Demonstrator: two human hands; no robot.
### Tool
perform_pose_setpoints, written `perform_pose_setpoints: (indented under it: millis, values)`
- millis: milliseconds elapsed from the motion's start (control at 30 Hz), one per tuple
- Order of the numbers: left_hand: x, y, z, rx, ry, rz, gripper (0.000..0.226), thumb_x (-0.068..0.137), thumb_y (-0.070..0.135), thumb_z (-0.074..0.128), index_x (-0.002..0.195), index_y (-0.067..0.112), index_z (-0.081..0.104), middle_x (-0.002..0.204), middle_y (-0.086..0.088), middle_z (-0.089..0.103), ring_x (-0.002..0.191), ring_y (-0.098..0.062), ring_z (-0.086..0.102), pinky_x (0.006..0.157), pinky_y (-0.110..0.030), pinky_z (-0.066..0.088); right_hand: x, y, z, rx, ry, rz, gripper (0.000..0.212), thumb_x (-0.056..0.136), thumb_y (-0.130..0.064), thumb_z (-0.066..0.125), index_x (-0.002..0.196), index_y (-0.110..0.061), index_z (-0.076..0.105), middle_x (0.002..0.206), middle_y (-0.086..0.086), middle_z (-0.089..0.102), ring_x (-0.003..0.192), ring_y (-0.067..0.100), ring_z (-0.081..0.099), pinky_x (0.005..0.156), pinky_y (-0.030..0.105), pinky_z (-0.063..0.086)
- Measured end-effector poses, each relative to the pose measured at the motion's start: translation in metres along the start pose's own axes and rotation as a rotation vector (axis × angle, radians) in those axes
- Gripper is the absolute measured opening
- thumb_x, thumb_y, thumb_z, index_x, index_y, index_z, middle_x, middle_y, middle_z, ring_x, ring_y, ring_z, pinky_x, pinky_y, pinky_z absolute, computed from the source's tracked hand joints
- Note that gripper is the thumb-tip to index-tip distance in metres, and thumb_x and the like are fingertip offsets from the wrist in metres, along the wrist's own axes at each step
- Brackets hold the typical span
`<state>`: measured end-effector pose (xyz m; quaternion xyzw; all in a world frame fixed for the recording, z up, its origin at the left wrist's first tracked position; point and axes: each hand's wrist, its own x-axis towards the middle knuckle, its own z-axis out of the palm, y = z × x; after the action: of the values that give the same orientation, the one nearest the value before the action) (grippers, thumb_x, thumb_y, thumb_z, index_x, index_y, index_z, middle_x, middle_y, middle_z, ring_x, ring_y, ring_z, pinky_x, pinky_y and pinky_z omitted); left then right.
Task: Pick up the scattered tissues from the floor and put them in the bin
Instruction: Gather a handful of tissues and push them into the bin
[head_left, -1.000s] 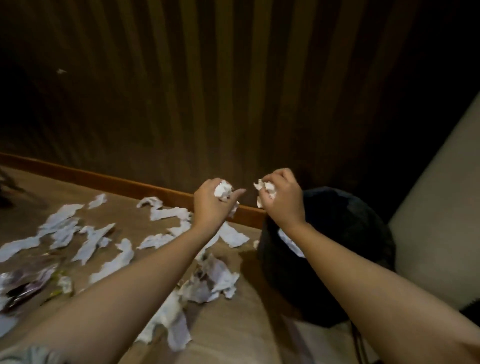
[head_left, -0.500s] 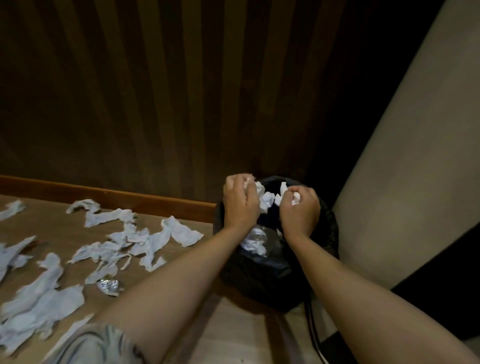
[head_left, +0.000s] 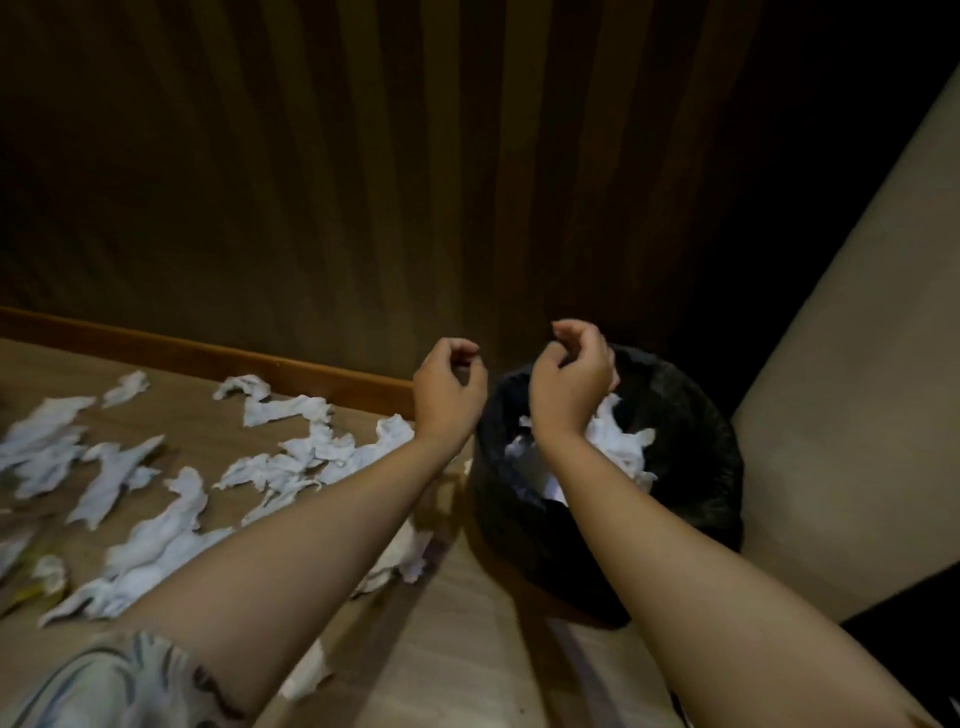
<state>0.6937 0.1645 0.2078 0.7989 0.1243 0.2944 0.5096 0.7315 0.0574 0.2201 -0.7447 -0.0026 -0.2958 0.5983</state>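
Note:
A round bin (head_left: 696, 467) lined with a black bag stands on the floor by the wall, with crumpled white tissues (head_left: 618, 441) inside it. My right hand (head_left: 571, 379) hovers over the bin's left side, fingers loosely curled and holding nothing. Just left of the bin's rim is my left hand (head_left: 447, 384), fingers also curled and empty. Several torn white tissues (head_left: 291, 462) lie scattered on the wooden floor to the left.
A dark striped wall with a wooden skirting board (head_left: 234, 358) runs behind the floor. A beige upholstered piece of furniture (head_left: 852, 415) stands right of the bin. A small tissue scrap (head_left: 306, 675) lies under my left forearm.
Both hands held crumpled tissues over the bin; they have let go, and the tissues now lie in the bin. The hands have lifted and spread apart.

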Motion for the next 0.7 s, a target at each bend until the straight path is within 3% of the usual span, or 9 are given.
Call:
perform_pose_setpoints:
  millis: [133,233,433,533,600,700]
  values:
    - [0.018,-0.01,-0.049,0.039,0.104,-0.095,0.01,0.091,0.01,0.059,0.1,0.015,0.06,0.085,0.006,0.061,0.076,-0.007,0.058,0.061,-0.007,0.046,-0.021,-0.044,0.052,0.186,-0.148,-0.061,0.022,0.084,-0.007,0.051,0.093,-0.025,0.059,0.088,-0.014,0.058,0.092,0.016,0.057,0.089,0.047,0.048]
    - [0.025,-0.014,-0.088,0.113,0.12,-0.164,0.008,0.091,0.014,0.061,0.099,0.015,0.06,0.081,0.003,0.061,0.072,-0.01,0.058,0.062,-0.013,0.047,-0.04,-0.066,0.082,0.335,-0.261,0.013,0.02,0.086,-0.005,0.05,0.095,-0.018,0.061,0.092,-0.001,0.064,0.087,0.013,0.061,0.078,0.035,0.053]
    - [0.014,-0.019,-0.168,0.46,0.044,-0.176,0.016,0.089,0.022,0.065,0.102,0.015,0.059,0.085,0.003,0.065,0.071,-0.006,0.058,0.057,-0.013,0.044,-0.094,-0.074,0.108,0.393,-0.571,0.17,0.017,0.093,-0.008,0.052,0.101,-0.02,0.061,0.096,-0.002,0.064,0.09,0.012,0.061,0.075,0.026,0.052]
    - [-0.001,-0.038,-0.205,0.576,-0.043,-0.282,0.023,0.088,0.023,0.065,0.109,0.016,0.058,0.093,0.0,0.065,0.082,-0.016,0.063,0.067,-0.024,0.05,-0.117,-0.053,0.115,0.26,-0.78,0.159,0.016,0.096,-0.019,0.049,0.104,-0.029,0.058,0.099,-0.006,0.064,0.092,0.014,0.061,0.08,0.038,0.057]
    - [-0.014,-0.059,-0.225,0.602,-0.067,-0.374,0.029,0.089,0.024,0.065,0.115,0.014,0.057,0.101,-0.001,0.062,0.088,-0.02,0.063,0.072,-0.029,0.051,-0.127,-0.032,0.122,0.136,-0.875,0.119,0.014,0.097,-0.023,0.049,0.105,-0.032,0.056,0.104,-0.007,0.063,0.098,0.015,0.06,0.09,0.047,0.052]
    - [-0.037,-0.106,-0.248,0.637,-0.05,-0.424,0.032,0.088,0.025,0.067,0.116,0.01,0.059,0.106,-0.001,0.057,0.093,-0.021,0.061,0.075,-0.03,0.048,-0.14,0.0,0.134,-0.229,-0.962,0.031,0.021,0.097,-0.037,0.048,0.116,-0.029,0.052,0.121,-0.003,0.061,0.123,0.023,0.049,0.113,0.057,0.021]
